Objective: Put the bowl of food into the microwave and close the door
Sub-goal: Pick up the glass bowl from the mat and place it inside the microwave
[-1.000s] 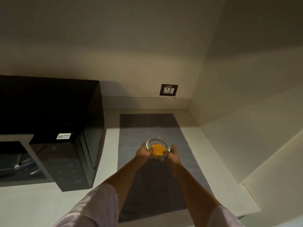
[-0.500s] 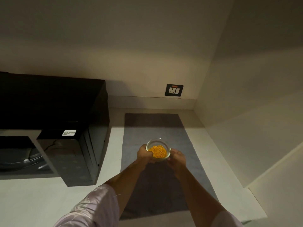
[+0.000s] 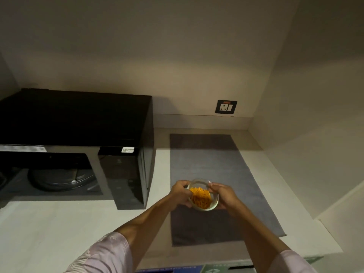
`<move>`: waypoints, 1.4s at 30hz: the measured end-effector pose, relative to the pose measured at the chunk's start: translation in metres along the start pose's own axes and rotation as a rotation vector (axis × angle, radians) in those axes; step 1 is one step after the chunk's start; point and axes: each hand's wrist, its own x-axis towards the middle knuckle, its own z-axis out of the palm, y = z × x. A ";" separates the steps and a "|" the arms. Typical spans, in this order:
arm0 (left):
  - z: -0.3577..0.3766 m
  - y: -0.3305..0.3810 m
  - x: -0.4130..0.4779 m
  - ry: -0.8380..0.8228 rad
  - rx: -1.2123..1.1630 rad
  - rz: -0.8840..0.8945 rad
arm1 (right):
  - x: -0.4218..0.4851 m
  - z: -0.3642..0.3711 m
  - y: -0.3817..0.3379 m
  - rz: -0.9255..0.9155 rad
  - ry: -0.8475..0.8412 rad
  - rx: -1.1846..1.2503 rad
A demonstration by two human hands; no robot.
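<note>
A small clear glass bowl (image 3: 203, 196) of orange food strips is held above the grey mat (image 3: 212, 166). My left hand (image 3: 180, 193) grips its left side and my right hand (image 3: 224, 196) grips its right side. The black microwave (image 3: 78, 119) stands on the counter to the left. Its cavity is open, showing the round turntable (image 3: 61, 179) inside. Its door is not visible in this view; a black control panel (image 3: 123, 176) faces me at its right end.
A pale counter (image 3: 49, 229) runs under the microwave and mat. A wall socket (image 3: 226, 107) sits on the back wall. A side wall (image 3: 315, 134) closes the corner on the right, with a lower ledge (image 3: 346, 223) at the far right.
Both hands have lifted the bowl off the mat and drawn it nearer to me. My view has swung left, so more of the microwave cavity shows.
</note>
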 end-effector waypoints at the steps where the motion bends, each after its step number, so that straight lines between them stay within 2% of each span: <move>1: -0.006 -0.004 -0.007 -0.019 0.007 -0.002 | -0.006 0.004 0.001 0.012 -0.017 -0.022; 7: -0.046 -0.028 -0.047 -0.162 0.069 -0.016 | -0.040 0.028 0.014 0.107 -0.156 -0.095; 17: -0.122 -0.064 -0.107 -0.248 0.176 -0.103 | -0.094 0.091 0.039 0.231 -0.368 -0.122; 22: -0.178 -0.091 -0.140 -0.219 0.169 -0.180 | -0.118 0.149 0.052 0.236 -0.436 -0.235; 27: -0.240 -0.107 -0.176 -0.167 0.131 -0.217 | -0.147 0.213 0.052 0.213 -0.488 -0.233; 35: -0.330 -0.112 -0.224 -0.011 0.009 -0.215 | -0.187 0.315 0.029 0.058 -0.426 -0.243; 42: -0.365 -0.110 -0.241 0.140 -0.011 -0.210 | -0.202 0.374 0.030 -0.023 -0.364 -0.212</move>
